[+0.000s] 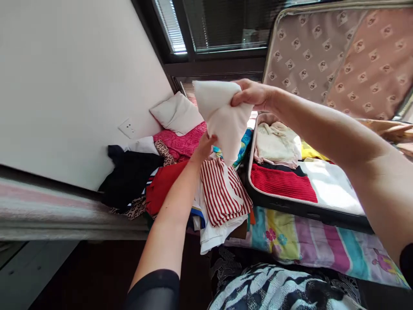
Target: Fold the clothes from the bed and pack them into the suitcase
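Observation:
A folded white cloth, perhaps a garment, hangs in the air between my hands. My right hand pinches its upper right corner, thumb on the near side. Lower down, my left hand grips its left edge, with the fingers partly hidden by the cloth. Beneath it lies a red-and-white striped garment on a pile of clothes. To the right is an open suitcase with folded clothes inside, among them a red knit garment, a cream garment and a white one.
Black clothing, a red garment and a pink patterned cloth are heaped at left, near a white pillow. The suitcase lid stands raised against the window. A colourful quilt lies under the suitcase.

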`<state>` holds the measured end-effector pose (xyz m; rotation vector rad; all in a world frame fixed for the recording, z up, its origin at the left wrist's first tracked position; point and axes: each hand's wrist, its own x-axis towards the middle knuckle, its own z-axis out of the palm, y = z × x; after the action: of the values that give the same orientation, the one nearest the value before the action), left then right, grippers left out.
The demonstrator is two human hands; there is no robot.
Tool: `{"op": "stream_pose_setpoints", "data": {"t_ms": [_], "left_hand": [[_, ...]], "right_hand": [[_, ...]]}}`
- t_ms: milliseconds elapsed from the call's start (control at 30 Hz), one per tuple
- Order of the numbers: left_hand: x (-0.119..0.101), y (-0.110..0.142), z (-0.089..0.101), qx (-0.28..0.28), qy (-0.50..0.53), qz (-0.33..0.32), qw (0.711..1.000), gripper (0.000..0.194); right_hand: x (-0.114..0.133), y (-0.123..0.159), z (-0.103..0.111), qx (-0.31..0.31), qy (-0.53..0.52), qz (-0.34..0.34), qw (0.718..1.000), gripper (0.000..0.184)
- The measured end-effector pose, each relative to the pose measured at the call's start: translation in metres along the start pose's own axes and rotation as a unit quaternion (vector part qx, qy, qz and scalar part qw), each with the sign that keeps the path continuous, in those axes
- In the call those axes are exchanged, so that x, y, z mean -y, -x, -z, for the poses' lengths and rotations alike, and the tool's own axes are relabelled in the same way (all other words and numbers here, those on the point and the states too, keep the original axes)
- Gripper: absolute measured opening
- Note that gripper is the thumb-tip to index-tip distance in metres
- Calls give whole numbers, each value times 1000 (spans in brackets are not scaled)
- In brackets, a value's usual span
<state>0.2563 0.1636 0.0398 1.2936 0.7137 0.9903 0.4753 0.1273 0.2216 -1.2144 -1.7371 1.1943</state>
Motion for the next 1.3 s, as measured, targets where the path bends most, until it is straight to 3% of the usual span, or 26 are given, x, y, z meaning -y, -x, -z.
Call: {"op": "stream_pose_setpoints", "data": {"t_ms": [100, 200, 367, 467, 600, 700, 767, 867, 967, 1033, 1167, 1300], "left_hand": [[-17, 0, -20, 71, 44, 22, 996, 69], [-27, 3, -70, 143, 69, 65, 985, 70], [-19, 2, -175, 201, 79, 134, 967, 45], [-10, -15, -215, 225, 52, 160, 960, 47], [-10, -39, -245, 245, 36, 172, 953, 50], [-7, -36, -268, 265, 45, 214, 939, 40], [3, -18, -287, 276, 70, 257, 923, 31], [38, 25, -311, 274, 100, 324, 900, 30], [82, 64, -325, 233, 32, 405, 884, 36], [104, 77, -330, 198, -42, 440, 875, 39], [119, 83, -339, 193, -60, 421, 884, 46], [117, 93, -342, 247, -54, 368, 895, 47]], "right_hand": [[17, 34, 30, -25, -7, 3, 1000, 48], [10, 79, 74, -70, -4, -11, 997, 41], [-48, 162, 145, -173, -43, -110, 978, 35], [-92, 205, 167, -246, -44, -162, 955, 34], [-129, 254, 173, -289, -9, -191, 938, 42], [-140, 285, 180, -298, 19, -221, 928, 51], [-148, 303, 190, -290, 28, -230, 929, 56], [-174, 324, 196, -250, 77, -268, 927, 55], [-216, 334, 177, -181, 88, -343, 917, 48], [-243, 336, 157, -133, 55, -377, 915, 40], [-266, 334, 134, -136, 70, -362, 919, 29], [-256, 330, 143, -157, 155, -306, 926, 35]]}}
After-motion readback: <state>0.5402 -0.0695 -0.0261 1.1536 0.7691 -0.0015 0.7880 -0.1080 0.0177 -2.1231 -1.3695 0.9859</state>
